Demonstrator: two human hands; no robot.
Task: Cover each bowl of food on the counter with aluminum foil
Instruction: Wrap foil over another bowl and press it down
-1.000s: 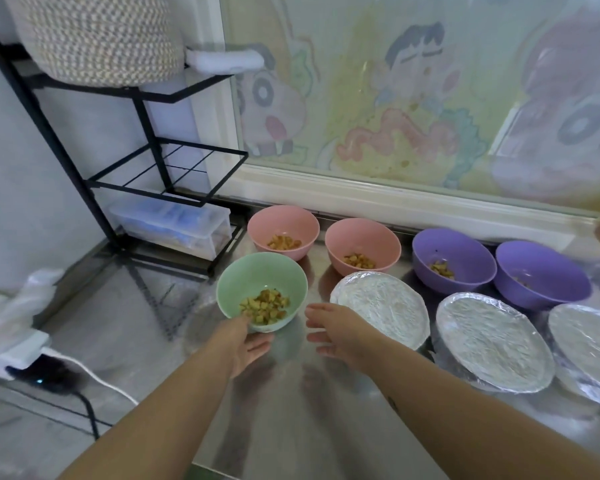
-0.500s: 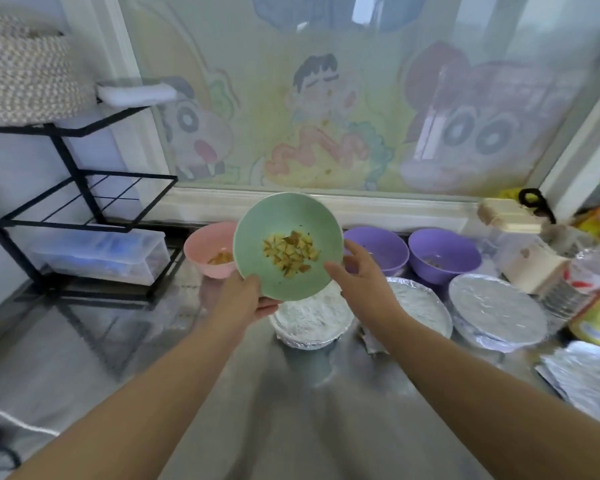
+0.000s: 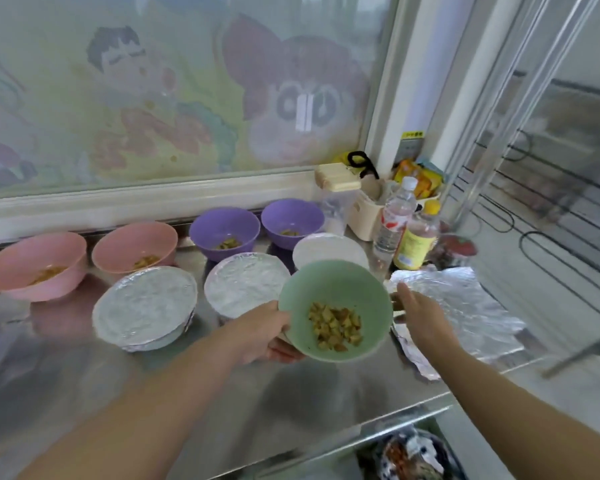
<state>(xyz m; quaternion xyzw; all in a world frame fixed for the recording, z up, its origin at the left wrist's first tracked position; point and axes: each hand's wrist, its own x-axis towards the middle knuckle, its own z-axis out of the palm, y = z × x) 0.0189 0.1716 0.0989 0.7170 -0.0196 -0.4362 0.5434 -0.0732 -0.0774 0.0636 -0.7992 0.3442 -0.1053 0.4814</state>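
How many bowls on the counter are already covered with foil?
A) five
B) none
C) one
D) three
D: foil covers the left bowl, the middle bowl and the right bowl of the front row.

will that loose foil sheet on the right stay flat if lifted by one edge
Probably not: the foil sheet looks thin and wrinkled, so it would likely droop and crease. It seems light, so a push may slide it across the shiny counter.
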